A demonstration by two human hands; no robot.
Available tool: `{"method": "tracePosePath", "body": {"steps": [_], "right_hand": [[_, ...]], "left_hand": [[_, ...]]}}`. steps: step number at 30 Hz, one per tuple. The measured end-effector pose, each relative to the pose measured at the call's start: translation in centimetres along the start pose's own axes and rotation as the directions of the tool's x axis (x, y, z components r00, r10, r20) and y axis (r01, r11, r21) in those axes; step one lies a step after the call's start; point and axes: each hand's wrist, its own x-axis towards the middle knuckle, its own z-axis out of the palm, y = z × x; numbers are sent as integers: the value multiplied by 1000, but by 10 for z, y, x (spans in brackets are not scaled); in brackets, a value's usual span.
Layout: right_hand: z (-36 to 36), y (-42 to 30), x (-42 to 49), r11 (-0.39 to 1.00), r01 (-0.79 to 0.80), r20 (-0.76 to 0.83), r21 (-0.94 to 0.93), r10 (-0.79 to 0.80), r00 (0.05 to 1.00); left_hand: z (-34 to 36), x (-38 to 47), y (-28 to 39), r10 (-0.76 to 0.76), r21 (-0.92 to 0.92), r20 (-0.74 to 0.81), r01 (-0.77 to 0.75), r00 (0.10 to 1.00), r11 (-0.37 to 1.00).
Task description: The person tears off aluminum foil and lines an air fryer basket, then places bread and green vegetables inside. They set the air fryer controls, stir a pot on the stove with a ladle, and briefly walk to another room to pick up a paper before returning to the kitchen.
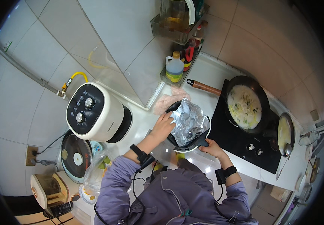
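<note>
In front of me is a black air fryer basket with a white front edge [209,128]. Crumpled aluminium foil [190,122] lies over it, covering most of the inside. My left hand [163,126] has its fingers bent over the foil's left edge, at the basket's rim. My right hand [212,147] is closed around the basket's dark handle [202,143], on the side nearest me. The white air fryer [97,112], with two dials on its black panel, stands on the counter to the left. What lies under the foil is hidden.
A wok of soup with greens [245,107] sits on the black cooktop [252,149], its wooden handle [205,86] pointing left. A second pan [285,132] holds a ladle [287,149]. Beyond the basket lie a pink cloth [169,100] and a bottle rack [164,77].
</note>
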Motion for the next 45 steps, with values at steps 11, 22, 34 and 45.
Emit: {"method": "tracePosePath", "body": {"steps": [11,22,34,45], "right_hand": [[-42,-35,10,951,-62,174,-304,119,977],[49,-123,-19,531,295,-264,-795,-739,619],[56,-156,-59,865,310,-461,-395,-478,747],[41,-146,-59,832,414,-785,-370,-518,338]], "left_hand": [[52,43,-27,178,404,264,-276,948,872],[-39,43,-42,207,-339,-1,-195,978,921],[-136,18,-41,185,-594,316,42,931,803],[-148,37,-2,72,-640,57,-19,996,768]]}}
